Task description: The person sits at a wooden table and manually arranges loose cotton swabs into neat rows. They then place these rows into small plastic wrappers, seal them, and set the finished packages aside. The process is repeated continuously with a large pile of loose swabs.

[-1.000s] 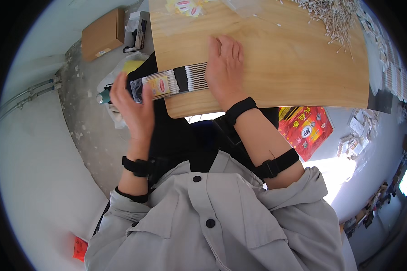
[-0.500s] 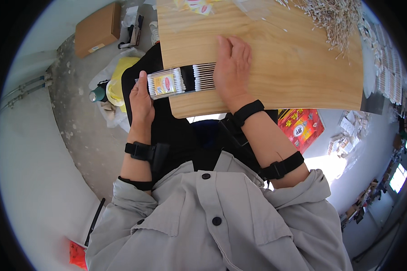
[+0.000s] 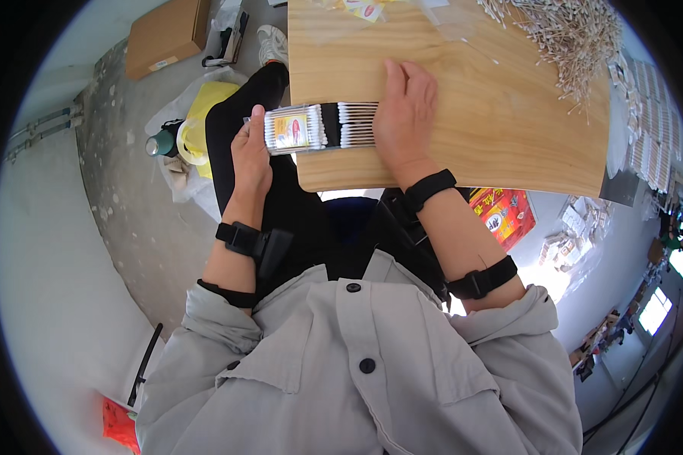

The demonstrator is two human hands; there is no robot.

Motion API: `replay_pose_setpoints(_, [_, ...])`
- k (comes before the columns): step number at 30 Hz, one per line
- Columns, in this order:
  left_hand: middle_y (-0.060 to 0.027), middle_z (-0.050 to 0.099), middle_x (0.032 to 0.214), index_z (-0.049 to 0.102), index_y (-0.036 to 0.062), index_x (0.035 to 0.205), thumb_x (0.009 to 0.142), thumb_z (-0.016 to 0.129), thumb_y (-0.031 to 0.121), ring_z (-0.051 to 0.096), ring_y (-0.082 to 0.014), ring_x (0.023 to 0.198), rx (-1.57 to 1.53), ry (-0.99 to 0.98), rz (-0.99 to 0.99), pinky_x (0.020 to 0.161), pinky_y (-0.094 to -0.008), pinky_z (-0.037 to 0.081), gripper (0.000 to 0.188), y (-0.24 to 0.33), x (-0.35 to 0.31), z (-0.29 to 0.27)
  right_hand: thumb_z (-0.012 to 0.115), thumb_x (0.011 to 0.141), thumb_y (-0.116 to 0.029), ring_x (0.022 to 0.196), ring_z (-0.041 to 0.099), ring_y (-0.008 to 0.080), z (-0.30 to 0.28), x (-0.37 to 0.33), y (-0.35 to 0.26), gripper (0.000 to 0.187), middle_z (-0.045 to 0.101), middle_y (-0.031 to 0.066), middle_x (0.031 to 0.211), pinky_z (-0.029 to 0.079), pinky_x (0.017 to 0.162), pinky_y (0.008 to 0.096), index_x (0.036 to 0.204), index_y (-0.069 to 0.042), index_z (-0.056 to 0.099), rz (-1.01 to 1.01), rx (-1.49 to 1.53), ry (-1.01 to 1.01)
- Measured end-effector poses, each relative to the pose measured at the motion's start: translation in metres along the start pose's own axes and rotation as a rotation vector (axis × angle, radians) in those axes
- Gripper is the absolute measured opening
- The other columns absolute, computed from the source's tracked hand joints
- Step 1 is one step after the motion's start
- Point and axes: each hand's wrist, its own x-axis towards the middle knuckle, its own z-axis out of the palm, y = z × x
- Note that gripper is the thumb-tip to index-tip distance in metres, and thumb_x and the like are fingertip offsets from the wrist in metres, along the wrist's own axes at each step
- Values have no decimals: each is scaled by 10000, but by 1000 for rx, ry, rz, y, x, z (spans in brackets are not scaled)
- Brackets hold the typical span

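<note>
My left hand (image 3: 252, 155) is closed around the left end of a clear pack of cotton swabs (image 3: 292, 129) with a yellow and white label, just past the table's left edge. Its thumb lies along the pack's end. To the right of the pack comes a black strip (image 3: 332, 125), then a flat row of cotton swabs (image 3: 357, 125) lying side by side. My right hand (image 3: 408, 117) rests palm down over the right ends of that row, fingers bent and held together. What lies under the palm is hidden.
A wooden table (image 3: 508, 144) spans the upper middle. Heaped loose cotton swabs (image 3: 573, 42) fill its far right corner; clear bags with labels (image 3: 368, 9) lie at the far edge. Many packs (image 3: 649, 114) stand beyond the right edge. On the floor left are a yellow bag (image 3: 205, 114) and cardboard box (image 3: 167, 34).
The table and both hands sit a little farther right in the picture as the view shifts. Both hands keep their holds, and the pack and swab row stay between them.
</note>
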Motion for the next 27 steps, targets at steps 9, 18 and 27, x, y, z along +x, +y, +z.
replay_pose_setpoints(9, [-17,665,841,645,23,937,1011,564,363,603,-68,756,20,27,3,743,-235,483,358,-1,-2,4,518,868,-28,1237,443,338,2,1,-5,375,490,144,1182,289,1129,518,1242,-16,534,31,44,-81])
replay_pose_setpoints(18, [-151,565,1239,531,14,1276,844,740,218,518,-286,1151,1050,127,893,986,-409,389,522,42,-25,8,534,865,-35,1214,461,329,5,1,-4,347,489,140,1178,323,1107,518,1211,-15,557,27,24,-42])
replay_pose_setpoints(27, [-39,539,1403,584,91,1307,788,752,177,384,-250,1406,1543,-453,995,1173,-558,185,552,36,-59,65,535,863,-43,1179,468,338,4,2,-4,347,491,142,1178,319,1106,505,1208,-17,548,8,60,-16])
